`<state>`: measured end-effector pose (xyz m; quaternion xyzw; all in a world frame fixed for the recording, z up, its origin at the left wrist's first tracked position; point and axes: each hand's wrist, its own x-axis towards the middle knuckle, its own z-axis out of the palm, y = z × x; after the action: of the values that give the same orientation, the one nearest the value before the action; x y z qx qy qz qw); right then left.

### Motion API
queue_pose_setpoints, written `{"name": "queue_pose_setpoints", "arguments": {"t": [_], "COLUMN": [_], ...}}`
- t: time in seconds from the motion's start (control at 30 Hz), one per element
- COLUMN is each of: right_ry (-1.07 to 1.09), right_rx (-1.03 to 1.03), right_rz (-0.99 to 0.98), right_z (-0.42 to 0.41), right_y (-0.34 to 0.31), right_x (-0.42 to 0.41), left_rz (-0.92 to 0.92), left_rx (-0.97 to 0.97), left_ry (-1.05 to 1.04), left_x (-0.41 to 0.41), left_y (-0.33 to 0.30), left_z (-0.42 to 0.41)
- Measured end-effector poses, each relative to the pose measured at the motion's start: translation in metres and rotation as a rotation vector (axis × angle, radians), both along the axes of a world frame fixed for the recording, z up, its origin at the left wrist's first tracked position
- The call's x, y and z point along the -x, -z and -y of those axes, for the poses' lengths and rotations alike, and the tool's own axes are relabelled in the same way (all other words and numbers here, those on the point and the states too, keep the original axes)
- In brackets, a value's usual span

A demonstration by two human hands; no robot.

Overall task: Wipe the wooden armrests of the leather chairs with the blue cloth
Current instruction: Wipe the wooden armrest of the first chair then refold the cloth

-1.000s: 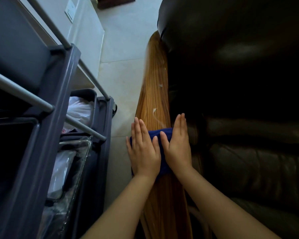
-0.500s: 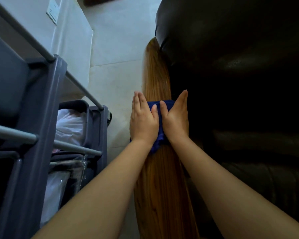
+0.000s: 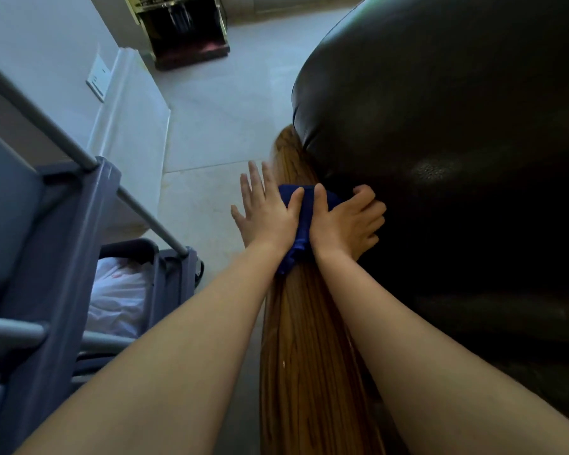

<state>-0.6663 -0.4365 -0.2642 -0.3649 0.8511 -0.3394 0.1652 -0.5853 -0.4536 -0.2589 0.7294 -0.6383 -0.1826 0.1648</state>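
Note:
A long wooden armrest (image 3: pixel 312 362) runs away from me along the left side of a dark leather chair (image 3: pixel 457 159). A blue cloth (image 3: pixel 304 211) lies across its far part, close to where the leather back bulges over the wood. My left hand (image 3: pixel 265 208) presses flat on the cloth's left side, fingers spread and reaching over the armrest's outer edge. My right hand (image 3: pixel 347 220) presses on the cloth's right side, its fingers curled down between the wood and the leather. Most of the cloth is hidden under my hands.
A grey cleaning cart (image 3: pixel 63 257) with metal rails stands close on the left, holding a white bag (image 3: pixel 119 297). Pale tiled floor (image 3: pixel 217 126) lies between cart and chair. A dark low cabinet (image 3: pixel 184 31) stands at the far wall.
Both hands have slid the cloth further along the armrest, away from me, up to the chair back. My right hand's fingers have curled down by the leather.

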Motion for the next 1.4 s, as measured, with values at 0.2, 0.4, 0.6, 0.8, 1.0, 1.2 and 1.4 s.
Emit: {"name": "queue_pose_setpoints", "arguments": {"t": [0.2, 0.4, 0.6, 0.8, 1.0, 1.2, 1.4], "right_ry": [-0.564, -0.653, -0.526, -0.662, -0.703, -0.751, -0.829], "right_rx": [0.267, 0.147, 0.055, -0.032, -0.026, 0.028, 0.049], "right_rz": [-0.195, 0.069, 0.244, 0.18, 0.176, 0.135, 0.116], "right_z": [-0.042, -0.035, -0.031, -0.051, -0.058, -0.088, -0.145], "right_y": [-0.003, -0.005, -0.006, -0.026, -0.089, -0.17, -0.26], "right_x": [0.055, 0.068, 0.063, 0.081, 0.107, 0.134, 0.169], "left_rz": [-0.149, -0.172, -0.188, -0.226, -0.535, -0.656, -0.65], "left_rx": [0.265, 0.144, 0.095, -0.036, -0.071, -0.043, -0.044], "left_ry": [0.184, 0.13, -0.019, -0.016, -0.05, 0.031, 0.097], "left_x": [-0.04, -0.025, -0.017, -0.021, -0.018, 0.0, 0.022], "left_y": [-0.018, -0.025, -0.029, -0.047, -0.098, -0.173, -0.248], "left_z": [-0.035, -0.039, -0.039, -0.058, -0.076, -0.111, -0.182]}}
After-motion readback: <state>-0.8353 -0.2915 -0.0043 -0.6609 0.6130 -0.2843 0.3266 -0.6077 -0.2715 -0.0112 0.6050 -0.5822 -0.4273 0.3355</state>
